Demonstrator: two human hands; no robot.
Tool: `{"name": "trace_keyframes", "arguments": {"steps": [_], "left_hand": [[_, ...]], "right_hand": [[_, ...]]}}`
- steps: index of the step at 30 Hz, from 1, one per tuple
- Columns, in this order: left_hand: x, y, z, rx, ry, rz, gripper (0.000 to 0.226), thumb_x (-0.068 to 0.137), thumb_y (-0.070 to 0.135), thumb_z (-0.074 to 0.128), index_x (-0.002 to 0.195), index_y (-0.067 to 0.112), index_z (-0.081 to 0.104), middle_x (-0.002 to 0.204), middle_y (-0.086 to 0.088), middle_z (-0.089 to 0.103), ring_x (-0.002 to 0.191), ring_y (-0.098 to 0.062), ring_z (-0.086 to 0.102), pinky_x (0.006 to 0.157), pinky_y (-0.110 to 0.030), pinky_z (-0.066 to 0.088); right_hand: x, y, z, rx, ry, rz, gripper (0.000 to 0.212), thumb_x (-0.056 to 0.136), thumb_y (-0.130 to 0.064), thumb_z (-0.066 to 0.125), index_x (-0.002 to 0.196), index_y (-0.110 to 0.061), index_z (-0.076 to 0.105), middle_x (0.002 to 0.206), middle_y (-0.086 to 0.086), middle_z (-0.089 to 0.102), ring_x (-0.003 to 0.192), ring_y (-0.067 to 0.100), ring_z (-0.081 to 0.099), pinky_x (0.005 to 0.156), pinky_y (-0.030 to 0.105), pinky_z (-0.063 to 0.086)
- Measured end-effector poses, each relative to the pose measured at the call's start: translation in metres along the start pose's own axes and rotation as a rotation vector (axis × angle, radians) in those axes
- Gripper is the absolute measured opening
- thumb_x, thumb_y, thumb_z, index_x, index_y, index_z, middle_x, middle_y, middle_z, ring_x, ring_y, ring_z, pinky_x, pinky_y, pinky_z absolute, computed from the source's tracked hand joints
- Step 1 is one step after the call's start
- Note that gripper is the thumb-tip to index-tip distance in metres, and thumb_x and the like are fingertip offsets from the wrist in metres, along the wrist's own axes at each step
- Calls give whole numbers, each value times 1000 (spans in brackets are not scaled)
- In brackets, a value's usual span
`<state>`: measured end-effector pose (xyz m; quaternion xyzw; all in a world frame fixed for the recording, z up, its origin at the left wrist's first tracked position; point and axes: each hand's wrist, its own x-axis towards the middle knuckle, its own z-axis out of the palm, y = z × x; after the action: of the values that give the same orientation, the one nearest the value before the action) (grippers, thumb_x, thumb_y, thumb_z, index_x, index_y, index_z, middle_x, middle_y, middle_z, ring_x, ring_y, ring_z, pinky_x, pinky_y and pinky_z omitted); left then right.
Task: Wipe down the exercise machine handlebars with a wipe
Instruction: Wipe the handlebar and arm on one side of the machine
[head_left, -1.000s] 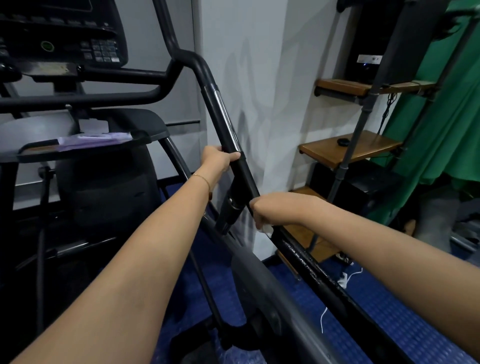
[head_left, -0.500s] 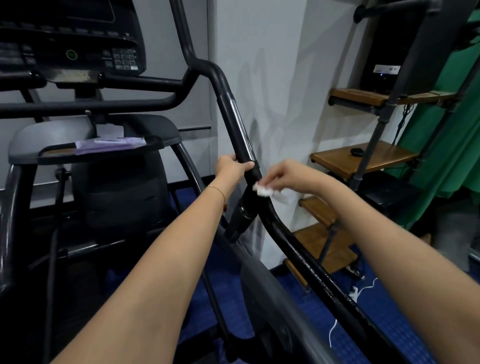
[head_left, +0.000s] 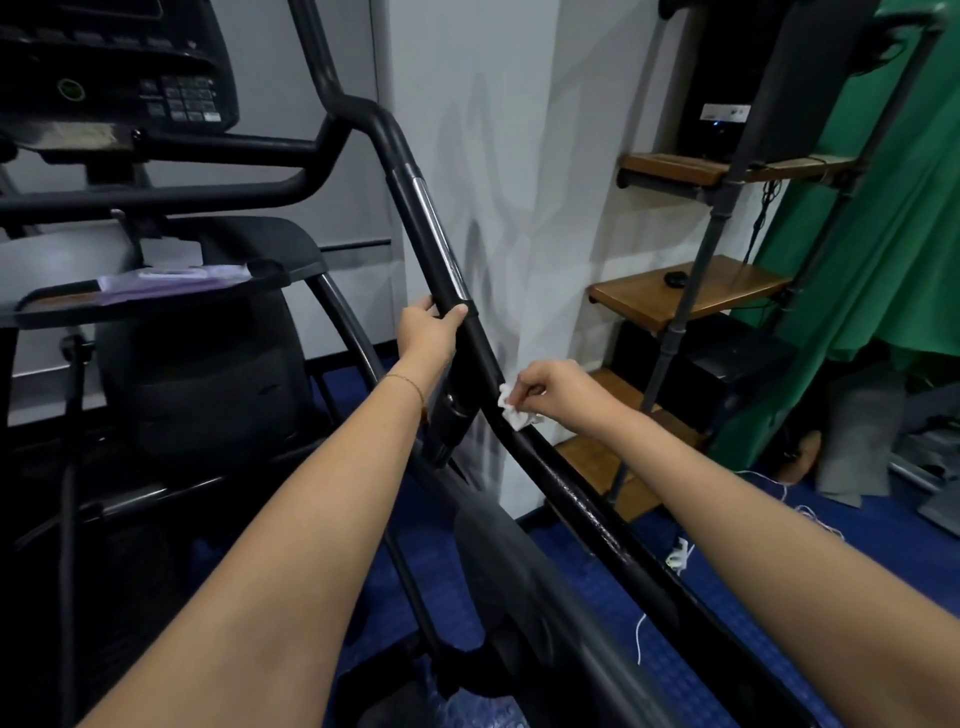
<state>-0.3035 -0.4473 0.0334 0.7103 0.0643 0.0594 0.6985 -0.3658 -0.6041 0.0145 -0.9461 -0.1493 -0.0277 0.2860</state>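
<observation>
Currently: handlebar (head_left: 587, 506), black tube, running 11 o'clock to 5 o'clock. Left hand (head_left: 430, 332): fingers curled round the bar, steadying it. Right hand (head_left: 558, 389): fingers pinching the wipe (head_left: 513, 413), a small white wad against the bar's right flank. Advised: wrap the wipe round the tube and stroke lengthwise. Clearance: wall (head_left: 493, 182) close at 1 o'clock; shelf (head_left: 685, 296) at 3 o'clock; open run toward 5 o'clock.
</observation>
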Motion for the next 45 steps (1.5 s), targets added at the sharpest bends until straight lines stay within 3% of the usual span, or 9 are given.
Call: {"name": "trace_keyframes", "arguments": {"steps": [5,13,18,24,29,32,36,40,45], "left_hand": [[-37,-48,14,-41,-8,-144,42,79,13,74,114,5,53,112,-9,64,100,-28,64,92,-38,50],[-46,-76,20,-171,-47,-318,38,79,11,73,111,-6,63,92,-18,68,75,-27,64,81,-36,55],[-58,-75,20,-219,-121,-373,35,79,9,73,108,-8,62,68,-10,67,55,-17,64,74,-32,55],[-64,-72,19,-266,-151,-432,36,84,7,68,116,-5,57,111,-19,65,103,-29,65,75,-28,51],[-64,-73,22,-288,-175,-421,34,85,6,66,115,-8,56,83,-12,65,68,-19,63,78,-30,51],[-66,-75,23,-277,-160,-402,35,86,7,65,116,-9,57,78,-10,64,68,-18,63,77,-31,53],[-69,-74,23,-274,-138,-378,32,87,8,65,114,-8,59,95,-14,66,86,-23,64,78,-28,52],[-70,-76,22,-305,-148,-385,33,85,7,66,115,-5,58,102,-18,68,94,-29,66,80,-30,52],[-72,-81,22,-318,-205,-406,29,82,5,70,108,0,58,86,-13,67,70,-19,66,76,-30,55]], "right_hand": [[-43,2,-15,-189,-231,-66,20,80,-19,70,100,-16,73,103,3,63,92,16,60,84,28,47],[-58,-11,-8,-319,-159,-128,17,85,-15,64,99,-14,73,97,4,60,91,17,57,70,21,33],[-65,-7,-18,-298,-149,-121,15,88,-17,61,99,-18,72,86,-6,55,85,9,53,79,27,44],[-78,1,-23,-170,-216,-40,14,81,-8,66,91,-15,74,86,-6,61,87,14,61,84,26,48],[-69,-14,-14,-263,-118,-82,15,85,-11,63,96,-13,73,90,4,60,91,20,60,82,30,46],[-77,-16,-15,-288,-147,-97,17,86,-16,63,99,-14,73,88,0,56,89,17,59,80,27,46],[-86,-13,-29,-248,-282,-61,17,85,-15,65,99,-16,73,79,-17,49,75,0,52,68,3,39],[-81,-17,-17,-226,-136,-72,16,85,-14,64,98,-13,73,80,-9,50,84,11,55,76,16,44],[-90,-10,-37,-157,-393,20,18,83,-5,65,95,-14,74,78,-15,55,75,-1,54,67,3,41]]}}
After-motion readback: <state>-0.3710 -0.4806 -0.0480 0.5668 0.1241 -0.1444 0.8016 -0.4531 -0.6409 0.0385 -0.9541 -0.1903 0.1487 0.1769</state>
